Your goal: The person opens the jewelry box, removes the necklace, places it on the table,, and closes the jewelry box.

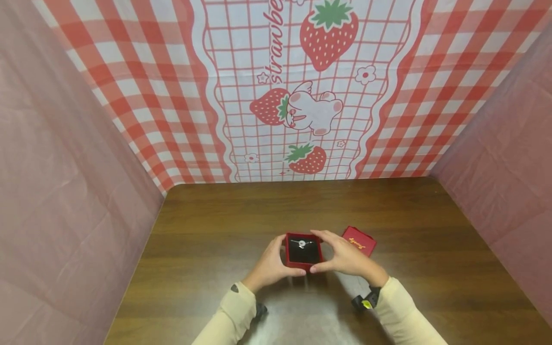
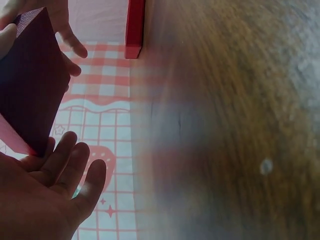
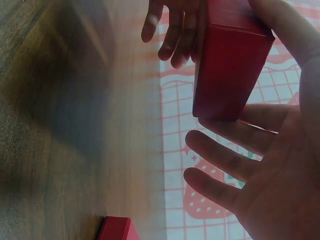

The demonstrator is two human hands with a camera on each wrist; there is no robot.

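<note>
Both hands hold a small open red jewellery box (image 1: 304, 265) above the table, its black cushion (image 1: 298, 255) facing up. On the cushion lies a fine silver chain with a round pendant (image 1: 302, 244). My left hand (image 1: 272, 262) grips the box's left side, thumb along the near edge. From the right, my right hand (image 1: 344, 255) pinches it between thumb at the near edge and fingers at the far corner. Both wrist views show the box's underside or side walls (image 2: 35, 85) (image 3: 230, 72), raised off the wood. Some fingers of each hand spread loosely below it.
The red box lid (image 1: 360, 241) with gold lettering lies on the brown wooden table (image 1: 207, 225), just beyond the right hand. A strawberry-patterned checked cloth (image 1: 310, 115) hangs behind the table. Pink cloths (image 1: 77, 167) hang at both sides.
</note>
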